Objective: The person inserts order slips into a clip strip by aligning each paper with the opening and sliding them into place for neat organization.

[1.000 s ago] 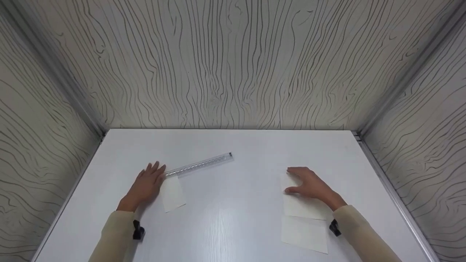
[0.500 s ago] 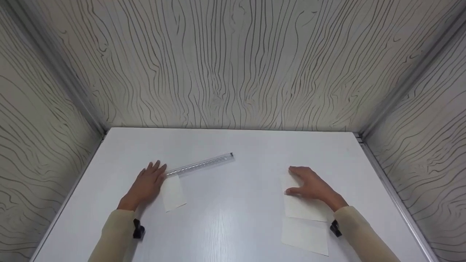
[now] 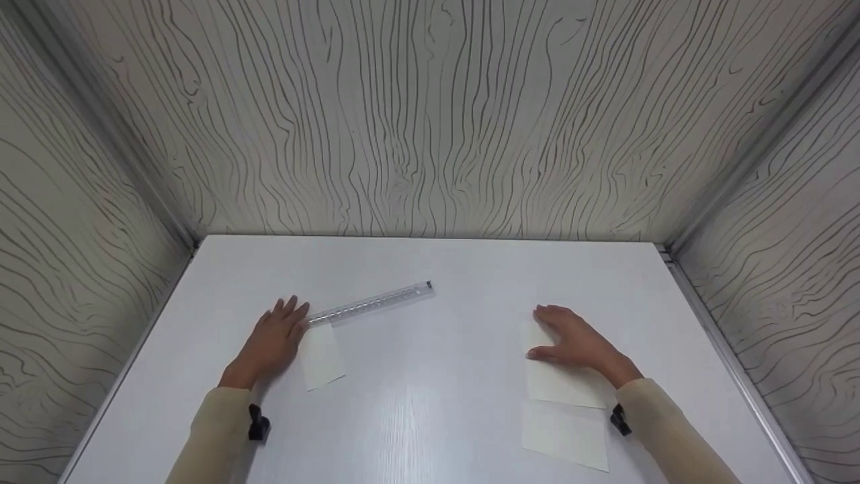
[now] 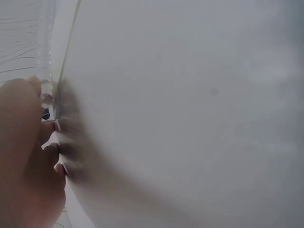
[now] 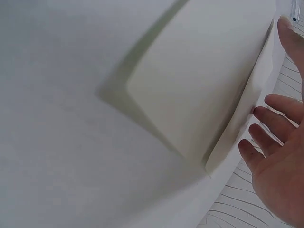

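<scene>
My left hand (image 3: 271, 341) rests on the table with its fingers stretched forward, at the near left end of a clear plastic ruler (image 3: 373, 306). The ruler slants up to the right across the top of a small cream paper piece (image 3: 324, 359). In the left wrist view the ruler (image 4: 43, 42) runs from beside the thumb. On the right, my right hand (image 3: 576, 341) lies over a cream paper sheet (image 3: 561, 388), thumb and fingers spread apart. Nearer me lies another cream sheet (image 3: 563, 433). The right wrist view shows paper (image 5: 204, 71) with lifted edges and relaxed fingers.
The white tabletop (image 3: 430, 403) reaches back to a wood-grain panel (image 3: 430, 121). Similar side panels with grey metal rails (image 3: 739, 363) enclose it left and right. A black wrist device (image 3: 258, 422) sits under the left sleeve, another (image 3: 619, 420) under the right.
</scene>
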Action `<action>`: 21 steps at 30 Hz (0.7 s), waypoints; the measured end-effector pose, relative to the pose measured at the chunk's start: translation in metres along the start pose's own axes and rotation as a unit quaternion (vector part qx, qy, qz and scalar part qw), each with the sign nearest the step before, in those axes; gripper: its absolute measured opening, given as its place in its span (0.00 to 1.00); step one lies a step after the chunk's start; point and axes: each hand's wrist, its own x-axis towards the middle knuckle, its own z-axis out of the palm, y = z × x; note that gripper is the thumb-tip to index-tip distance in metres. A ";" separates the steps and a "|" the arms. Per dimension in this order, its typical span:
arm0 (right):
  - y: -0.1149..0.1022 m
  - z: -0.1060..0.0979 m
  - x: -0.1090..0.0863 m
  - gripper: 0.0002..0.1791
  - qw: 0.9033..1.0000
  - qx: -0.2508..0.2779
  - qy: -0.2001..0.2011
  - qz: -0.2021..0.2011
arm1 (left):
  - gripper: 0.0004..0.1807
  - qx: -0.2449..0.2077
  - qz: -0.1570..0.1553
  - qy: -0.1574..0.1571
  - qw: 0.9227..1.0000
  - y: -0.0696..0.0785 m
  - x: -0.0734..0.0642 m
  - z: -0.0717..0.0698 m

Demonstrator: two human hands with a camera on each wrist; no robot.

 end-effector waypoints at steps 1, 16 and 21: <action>0.000 0.000 0.000 0.55 1.000 -0.002 -0.001 0.000 | 0.30 0.000 -0.001 -0.001 1.000 0.000 0.000 0.000; 0.003 0.003 0.000 0.53 1.000 0.001 -0.006 0.003 | 0.30 -0.003 0.002 0.004 1.000 -0.002 0.000 0.002; 0.004 0.004 -0.001 0.52 1.000 -0.002 -0.003 -0.003 | 0.30 0.001 -0.005 0.002 1.000 -0.002 -0.001 0.004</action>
